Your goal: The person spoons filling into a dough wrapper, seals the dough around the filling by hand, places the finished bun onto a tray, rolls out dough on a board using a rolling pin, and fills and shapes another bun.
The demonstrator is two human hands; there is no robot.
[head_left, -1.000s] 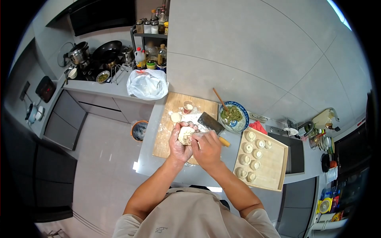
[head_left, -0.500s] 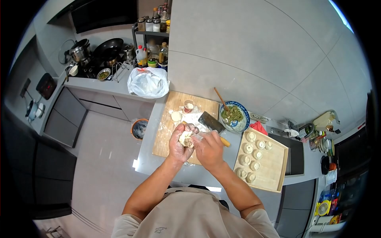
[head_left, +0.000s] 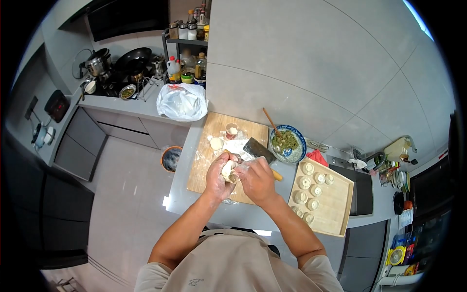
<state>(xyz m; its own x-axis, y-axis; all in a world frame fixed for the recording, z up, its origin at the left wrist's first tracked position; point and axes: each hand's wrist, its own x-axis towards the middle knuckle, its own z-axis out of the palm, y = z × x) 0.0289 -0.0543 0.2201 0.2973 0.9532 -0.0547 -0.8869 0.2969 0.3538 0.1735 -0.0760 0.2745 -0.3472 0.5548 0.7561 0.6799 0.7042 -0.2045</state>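
My left hand (head_left: 217, 176) is cupped around a pale filled dough bun (head_left: 227, 170), held above the wooden board (head_left: 199, 177). The fingers of my right hand (head_left: 257, 180) are pinched together at the bun's right edge. Flour dusts both hands. Beyond them on the board lie a flat round of dough (head_left: 216, 143), a small cup (head_left: 232, 130) with white contents and a dark rectangular blade (head_left: 258, 150). A yellowish wooden handle (head_left: 277, 175) pokes out beside my right hand, its remainder hidden.
Right of the board stands a blue-patterned bowl (head_left: 303, 142) of green filling (head_left: 285, 141) with a wooden utensil (head_left: 269, 119). A wooden tray (head_left: 335, 209) carries several shaped buns (head_left: 304, 182) near the sink (head_left: 361, 194). A white plastic bag (head_left: 182, 102) sits at the back left.
Both hands stay around the bun, with my right fingers shifted slightly along its edge. The bun's top looks more gathered. My right forearm has moved a little lower over the tray's near corner.
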